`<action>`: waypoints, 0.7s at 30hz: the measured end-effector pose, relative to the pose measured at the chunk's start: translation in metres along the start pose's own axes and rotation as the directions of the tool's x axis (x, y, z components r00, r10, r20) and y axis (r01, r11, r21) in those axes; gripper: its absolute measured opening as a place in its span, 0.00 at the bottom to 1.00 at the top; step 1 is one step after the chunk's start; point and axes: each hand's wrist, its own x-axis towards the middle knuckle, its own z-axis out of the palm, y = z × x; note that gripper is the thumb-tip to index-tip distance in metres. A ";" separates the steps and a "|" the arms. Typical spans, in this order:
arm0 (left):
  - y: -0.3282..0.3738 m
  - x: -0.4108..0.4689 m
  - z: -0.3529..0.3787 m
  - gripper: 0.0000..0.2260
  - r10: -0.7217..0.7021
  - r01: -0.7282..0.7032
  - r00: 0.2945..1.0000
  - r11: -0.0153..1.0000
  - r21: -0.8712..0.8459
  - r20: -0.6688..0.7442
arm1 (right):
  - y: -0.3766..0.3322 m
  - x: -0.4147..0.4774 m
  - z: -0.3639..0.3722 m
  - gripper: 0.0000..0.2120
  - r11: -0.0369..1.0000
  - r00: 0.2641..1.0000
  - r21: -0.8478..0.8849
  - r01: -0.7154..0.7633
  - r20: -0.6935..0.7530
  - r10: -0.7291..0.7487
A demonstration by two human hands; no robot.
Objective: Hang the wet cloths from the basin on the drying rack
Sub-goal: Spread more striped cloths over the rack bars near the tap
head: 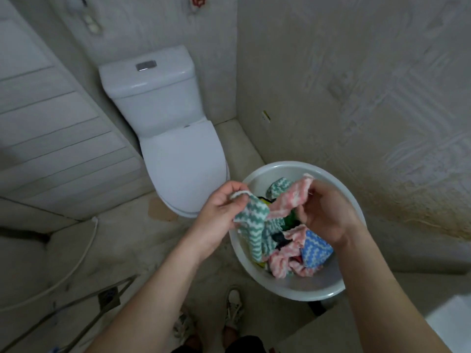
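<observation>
A white round basin (257,178) sits low at the right, holding several crumpled wet cloths: pink, green and a blue one (316,252), all with white zigzags. My left hand (221,210) pinches the top corner of a green zigzag cloth (252,225), which hangs down over the basin's left side. My right hand (326,212) is closed on a pink zigzag cloth (293,197) lifted above the pile. Both hands are over the basin, close together. No drying rack can be made out for certain.
A white toilet (183,154) with its lid down stands ahead on the left. A tiled wall (356,85) rises right behind the basin. Thin metal bars (107,299) and a white hose (79,263) lie on the floor at lower left. My shoes (234,309) are below.
</observation>
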 end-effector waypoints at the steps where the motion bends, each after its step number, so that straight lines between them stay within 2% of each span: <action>1: 0.005 -0.002 -0.002 0.11 0.040 -0.040 0.999 0.998 0.038 -0.010 | 0.000 0.000 0.007 0.11 0.993 1.000 -0.119 0.024 0.013 -0.023; 3: 0.018 -0.006 -0.006 0.08 0.102 -0.100 0.995 0.986 0.131 -0.010 | -0.001 0.001 0.025 0.09 0.955 0.991 -0.263 0.135 0.036 -0.131; 5: 0.031 -0.015 -0.015 0.03 0.133 -0.131 0.991 0.979 0.153 0.001 | -0.003 -0.004 0.050 0.09 0.963 0.981 -0.199 0.180 0.101 -0.163; 8: 0.048 -0.029 -0.029 0.03 0.181 -0.179 0.984 0.975 0.135 0.000 | 0.000 -0.017 0.087 0.13 0.999 0.943 -0.048 0.014 0.333 0.002; 10: 0.058 -0.040 -0.039 0.02 0.231 -0.223 0.972 0.960 0.172 -0.031 | 0.007 -0.025 0.109 0.13 0.987 0.894 -0.159 -0.009 0.441 0.079; 13: 0.075 -0.057 -0.062 0.04 0.319 -0.283 0.942 0.922 0.262 -0.102 | 0.018 -0.032 0.136 0.19 0.864 0.809 -0.469 0.185 0.572 0.137; 17: 0.092 -0.083 -0.095 0.11 0.432 -0.285 0.878 0.818 0.499 -0.206 | 0.033 -0.045 0.181 0.13 0.739 0.660 -0.596 0.315 0.697 0.281; 21: 0.107 -0.126 -0.136 0.07 0.575 -0.227 0.767 0.659 0.717 -0.286 | 0.059 -0.051 0.236 0.08 0.486 0.625 -0.665 0.567 0.732 0.271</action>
